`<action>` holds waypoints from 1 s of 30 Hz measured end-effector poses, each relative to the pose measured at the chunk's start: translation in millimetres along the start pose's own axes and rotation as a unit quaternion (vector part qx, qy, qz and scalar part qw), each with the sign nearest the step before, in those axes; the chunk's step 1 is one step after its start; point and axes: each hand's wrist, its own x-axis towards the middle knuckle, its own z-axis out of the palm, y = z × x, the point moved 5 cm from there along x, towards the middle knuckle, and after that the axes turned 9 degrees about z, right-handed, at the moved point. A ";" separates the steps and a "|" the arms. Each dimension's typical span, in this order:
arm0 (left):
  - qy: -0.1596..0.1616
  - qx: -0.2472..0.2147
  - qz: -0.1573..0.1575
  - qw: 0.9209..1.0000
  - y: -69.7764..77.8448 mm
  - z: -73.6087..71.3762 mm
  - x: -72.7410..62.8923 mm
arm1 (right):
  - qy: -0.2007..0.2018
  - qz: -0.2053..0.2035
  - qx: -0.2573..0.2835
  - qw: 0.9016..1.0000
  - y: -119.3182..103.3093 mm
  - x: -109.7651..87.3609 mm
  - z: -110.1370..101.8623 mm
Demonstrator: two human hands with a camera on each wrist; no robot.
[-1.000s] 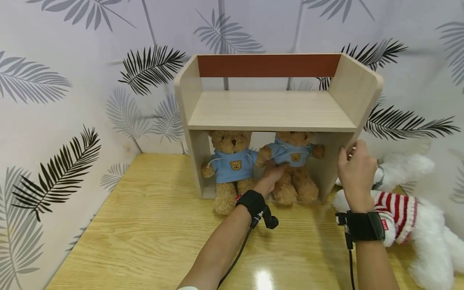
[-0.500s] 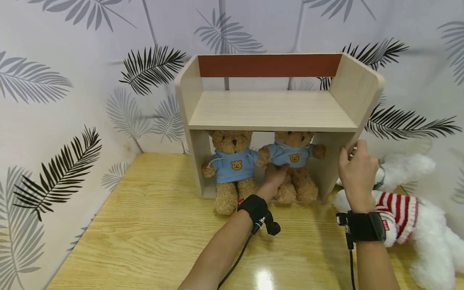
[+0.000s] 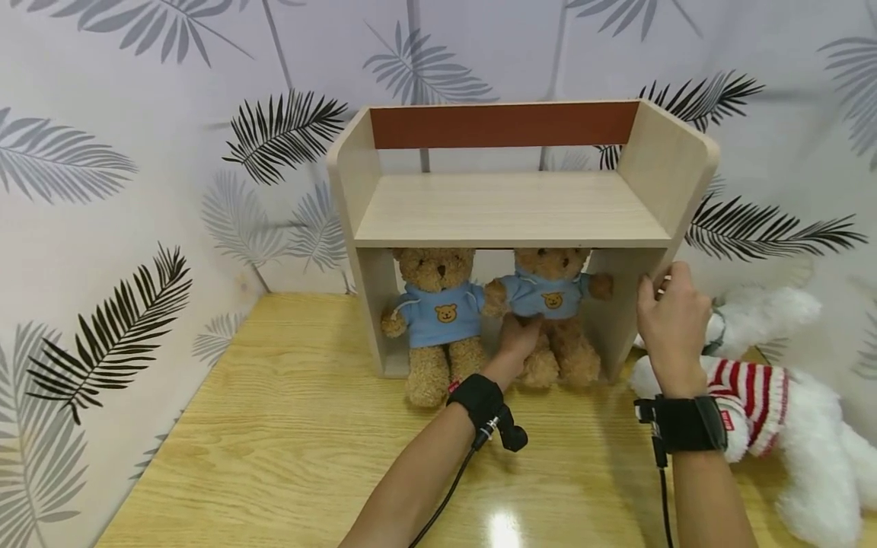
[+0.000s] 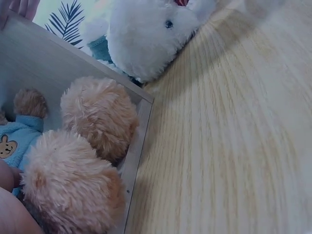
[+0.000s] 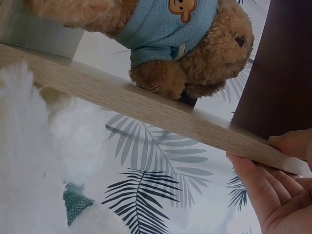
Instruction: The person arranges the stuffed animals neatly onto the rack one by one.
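Two brown teddy bears in blue hoodies stand side by side in the lower compartment of a pale wooden shelf (image 3: 514, 209). My left hand (image 3: 515, 341) holds the right teddy bear (image 3: 552, 303) low at its side, under the hoodie; some fingers are hidden behind it. In the left wrist view, that bear's furry feet (image 4: 73, 183) sit near the shelf's bottom edge. Nearby, the left teddy bear (image 3: 445, 312) faces forward with its feet past the front. My right hand (image 3: 674, 316) grips the shelf's right side panel (image 5: 146, 112), thumb inside and fingers outside.
White plush toys lie right of the shelf: one in a red-striped sweater (image 3: 750, 403), another behind it (image 3: 763, 320). Patterned wallpaper (image 3: 137, 228) closes off the back and left. The wooden table (image 3: 288, 426) extends in front; cables trail from both wristbands.
The right teddy bear has shifted slightly left and sits a little straighter, with my left hand on it. My right hand keeps its grip on the panel. The head view has tilted slightly.
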 end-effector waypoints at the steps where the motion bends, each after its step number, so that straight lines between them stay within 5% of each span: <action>1: 0.001 -0.002 -0.001 1.000 -0.6 -0.8 -0.2 | -0.001 0.000 0.001 1.000 -0.5 0.1 0.5; 11: -0.003 0.045 -0.013 0.999 3.4 -11.3 -7.9 | -0.005 -0.005 0.000 1.000 -0.7 -1.4 1.6; 17: -0.016 0.102 0.034 0.994 24.0 -22.1 -27.2 | 0.000 -0.004 -0.004 1.000 -1.4 0.0 -0.7; 25: -0.025 0.083 0.043 0.995 45.9 -29.7 -49.3 | 0.008 -0.006 0.000 1.000 -2.6 0.0 -1.9; 30: -0.045 0.034 0.079 0.995 61.7 -38.4 -62.7 | 0.006 -0.004 0.001 1.000 -2.0 -1.3 -0.1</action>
